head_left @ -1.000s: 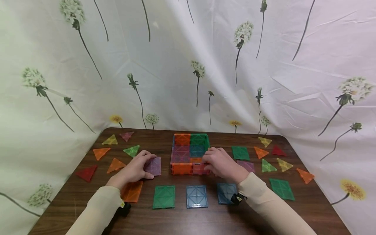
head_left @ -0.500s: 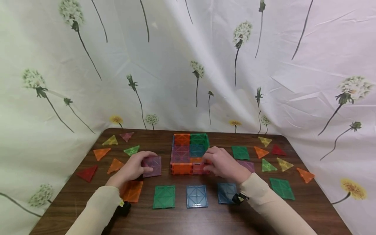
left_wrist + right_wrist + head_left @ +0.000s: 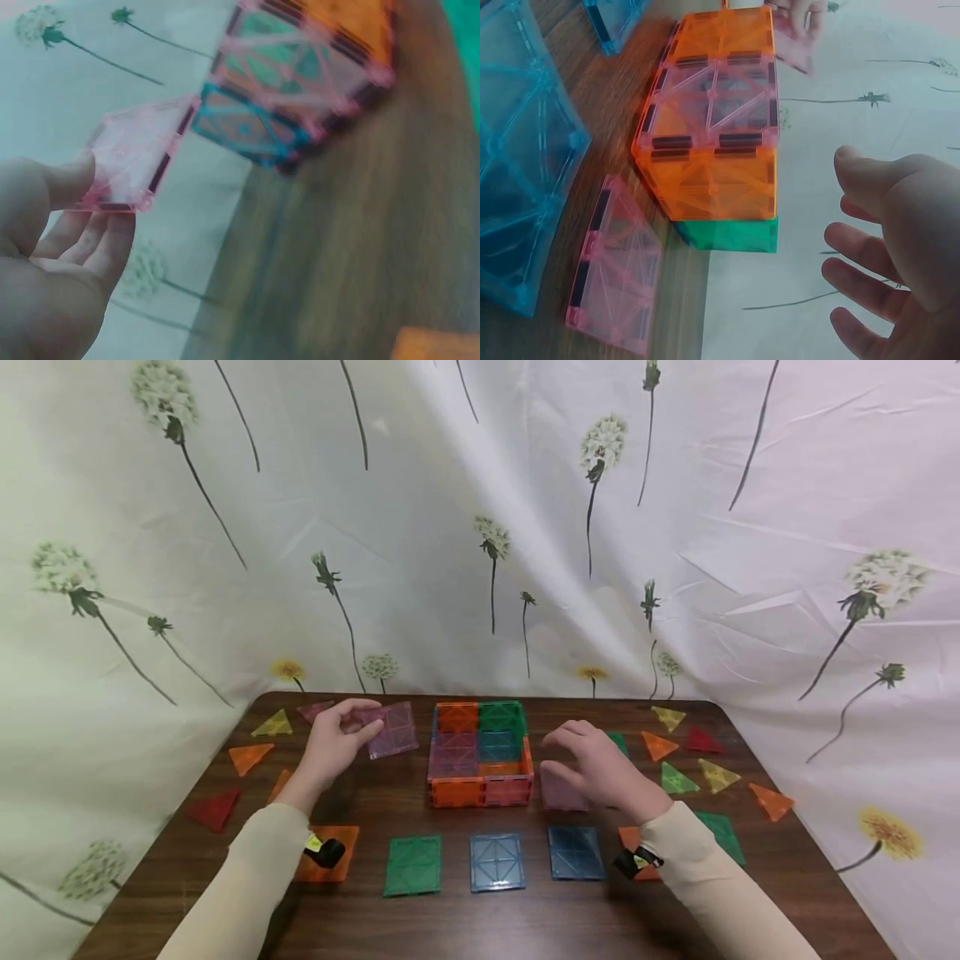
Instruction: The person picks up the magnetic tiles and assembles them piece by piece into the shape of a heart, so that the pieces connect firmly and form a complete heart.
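My left hand pinches a translucent purple square magnetic tile between thumb and fingers, left of the box. In the left wrist view this tile looks pink and is held up, tilted, thumb on one face and fingers below. The open-topped box is built of upright square tiles in orange, green, blue and pink. My right hand hovers to the right of the box, apart from it. In the right wrist view its fingers are loosely spread, holding nothing. Below it a purple square tile lies on the table.
Along the front lie an orange tile, a green tile and two blue tiles. Triangle tiles, such as a red one and a yellow one, lie scattered at both sides. A flower-patterned cloth hangs behind the table.
My left hand has raised the purple tile off the table, upward and away from me. My right hand has let go of the box's front right corner and moved right.
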`<state>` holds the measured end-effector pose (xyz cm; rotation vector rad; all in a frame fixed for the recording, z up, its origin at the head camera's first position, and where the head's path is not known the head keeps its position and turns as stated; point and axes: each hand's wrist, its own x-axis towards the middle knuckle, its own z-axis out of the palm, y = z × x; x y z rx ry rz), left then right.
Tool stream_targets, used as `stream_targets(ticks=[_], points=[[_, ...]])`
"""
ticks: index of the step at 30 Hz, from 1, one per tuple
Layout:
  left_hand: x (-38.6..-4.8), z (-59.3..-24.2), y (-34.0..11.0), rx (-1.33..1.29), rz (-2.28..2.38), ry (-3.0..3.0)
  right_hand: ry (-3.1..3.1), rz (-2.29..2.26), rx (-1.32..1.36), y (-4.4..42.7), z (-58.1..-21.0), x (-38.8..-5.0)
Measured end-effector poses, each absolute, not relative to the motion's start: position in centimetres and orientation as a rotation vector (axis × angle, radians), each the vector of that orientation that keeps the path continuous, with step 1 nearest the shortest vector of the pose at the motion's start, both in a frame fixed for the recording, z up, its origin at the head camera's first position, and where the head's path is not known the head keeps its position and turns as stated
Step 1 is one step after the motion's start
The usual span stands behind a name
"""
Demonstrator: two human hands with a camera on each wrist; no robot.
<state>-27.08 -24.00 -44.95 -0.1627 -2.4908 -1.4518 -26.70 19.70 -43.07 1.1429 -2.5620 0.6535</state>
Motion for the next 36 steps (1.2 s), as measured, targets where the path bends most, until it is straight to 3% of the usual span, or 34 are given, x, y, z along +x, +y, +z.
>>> stream_targets(ticks=[7, 14, 36], points=[[-29.3, -43.8, -21.1, -0.158, -1.675, -2.423, -2.580, 0.681, 1.126, 20.1, -43.4, -26.9], [-31.2, -44.2, -18.6, 0.087, -1.827, -2.439, -2.595, 0.703, 1.117, 20.2, -43.7, -27.0], [-32.6, -46.0, -16.2, 0.179, -1.731, -2.504, -2.692, 0.675, 1.003, 21.3, -44.3, -26.4]])
